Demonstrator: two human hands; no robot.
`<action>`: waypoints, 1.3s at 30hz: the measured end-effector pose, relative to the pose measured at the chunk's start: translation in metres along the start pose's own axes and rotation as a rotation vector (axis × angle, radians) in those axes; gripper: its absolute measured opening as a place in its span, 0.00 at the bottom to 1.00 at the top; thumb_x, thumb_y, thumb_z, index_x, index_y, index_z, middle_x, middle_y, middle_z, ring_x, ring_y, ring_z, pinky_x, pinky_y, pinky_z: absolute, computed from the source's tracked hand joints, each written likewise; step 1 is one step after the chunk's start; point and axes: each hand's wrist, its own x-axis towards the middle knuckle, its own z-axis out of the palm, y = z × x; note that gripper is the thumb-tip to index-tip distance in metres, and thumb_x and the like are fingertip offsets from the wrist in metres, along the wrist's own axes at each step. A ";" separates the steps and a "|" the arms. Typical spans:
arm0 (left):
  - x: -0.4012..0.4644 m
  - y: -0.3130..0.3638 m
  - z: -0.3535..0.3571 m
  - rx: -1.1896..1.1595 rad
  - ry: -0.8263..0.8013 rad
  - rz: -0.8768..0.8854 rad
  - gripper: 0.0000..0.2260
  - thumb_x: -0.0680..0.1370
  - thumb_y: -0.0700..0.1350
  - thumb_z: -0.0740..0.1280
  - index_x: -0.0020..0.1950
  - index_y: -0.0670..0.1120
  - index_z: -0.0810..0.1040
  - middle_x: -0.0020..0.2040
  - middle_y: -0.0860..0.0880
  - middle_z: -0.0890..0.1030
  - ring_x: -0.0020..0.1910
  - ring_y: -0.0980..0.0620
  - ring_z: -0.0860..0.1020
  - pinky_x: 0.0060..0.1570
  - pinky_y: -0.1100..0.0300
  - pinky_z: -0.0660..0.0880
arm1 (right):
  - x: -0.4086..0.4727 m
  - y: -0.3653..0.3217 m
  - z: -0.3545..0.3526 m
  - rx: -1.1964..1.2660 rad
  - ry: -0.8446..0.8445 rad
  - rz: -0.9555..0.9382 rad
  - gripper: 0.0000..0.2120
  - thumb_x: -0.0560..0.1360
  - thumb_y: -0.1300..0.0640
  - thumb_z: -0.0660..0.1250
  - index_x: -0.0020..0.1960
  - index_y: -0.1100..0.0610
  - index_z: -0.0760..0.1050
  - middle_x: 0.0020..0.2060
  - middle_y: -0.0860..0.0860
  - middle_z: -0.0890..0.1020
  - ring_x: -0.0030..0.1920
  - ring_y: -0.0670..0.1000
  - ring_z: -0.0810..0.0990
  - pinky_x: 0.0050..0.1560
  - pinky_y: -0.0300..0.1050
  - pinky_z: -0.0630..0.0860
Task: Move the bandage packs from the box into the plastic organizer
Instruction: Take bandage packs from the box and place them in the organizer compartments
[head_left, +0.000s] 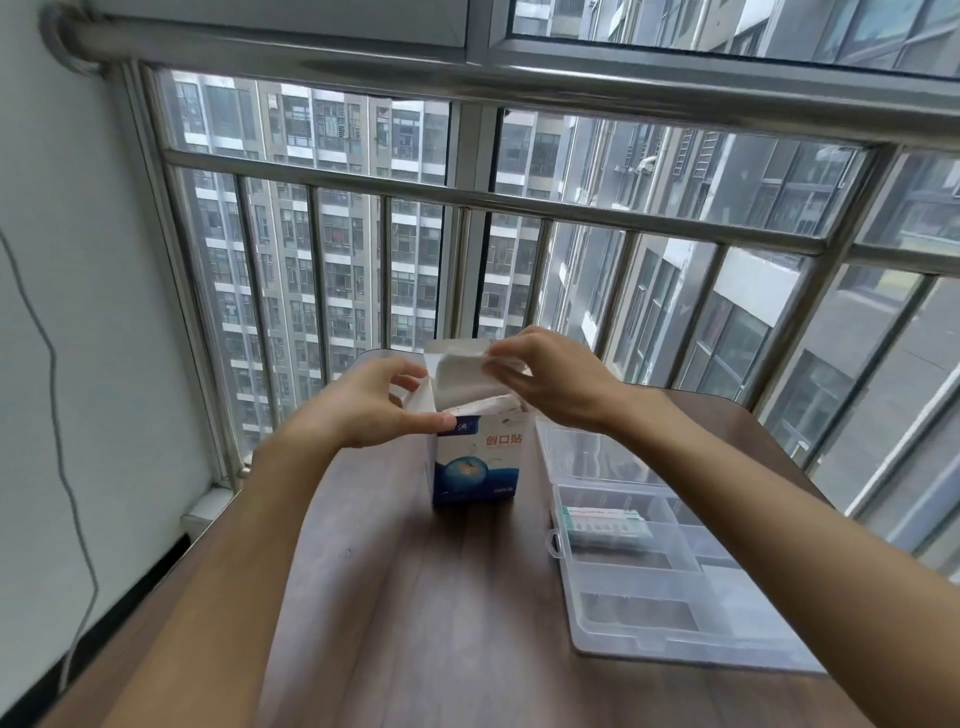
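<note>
— while the box (470, 457) stands upright on the table (415, 597), what does the entry say for item one?
— item one, left hand (363, 410): fingers curled round the box's open top corner, thumb along the front rim, steadying it.
— and item two?
— right hand (550, 382): fingertips pinching the upper edge of a white bandage pack (462, 371), which sticks up out of the box mouth. whether more packs sit beneath it, cannot tell.
— which way does the pack lie from those fingers?
— it hangs down and to the left of the pinch, its lower part inside the box; its long axis appears to run roughly along the box's height, tilted a little.
— item three?
— plastic organizer (675, 566): clear, lid open, flat on the table just to the right of the box. one compartment near its left wall holds a white and green pack (602, 522); others look bare.
— so which hand is nearer the organizer?
— the right, the one holding the pack. my judgement: lift straight up to clear the rim, then carry right and toward the person.
</note>
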 end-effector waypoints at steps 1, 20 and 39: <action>0.001 -0.001 0.001 -0.004 0.007 0.008 0.30 0.69 0.56 0.74 0.69 0.51 0.70 0.63 0.53 0.74 0.55 0.54 0.74 0.40 0.63 0.70 | -0.001 0.001 -0.001 0.022 0.049 0.004 0.12 0.80 0.53 0.60 0.56 0.57 0.79 0.50 0.54 0.82 0.50 0.52 0.79 0.51 0.47 0.75; -0.010 0.064 0.093 -0.506 -0.324 -0.172 0.22 0.79 0.61 0.57 0.52 0.47 0.81 0.29 0.55 0.80 0.25 0.60 0.71 0.24 0.69 0.65 | -0.119 0.039 -0.005 -0.068 0.325 0.004 0.12 0.76 0.49 0.62 0.54 0.47 0.82 0.41 0.47 0.85 0.37 0.53 0.83 0.33 0.53 0.80; -0.012 0.059 0.111 -0.655 -0.212 0.112 0.13 0.73 0.43 0.72 0.56 0.44 0.79 0.45 0.47 0.86 0.44 0.54 0.84 0.39 0.64 0.79 | -0.120 0.048 -0.020 1.007 0.086 0.582 0.15 0.70 0.63 0.72 0.56 0.60 0.77 0.46 0.55 0.84 0.39 0.44 0.83 0.35 0.33 0.77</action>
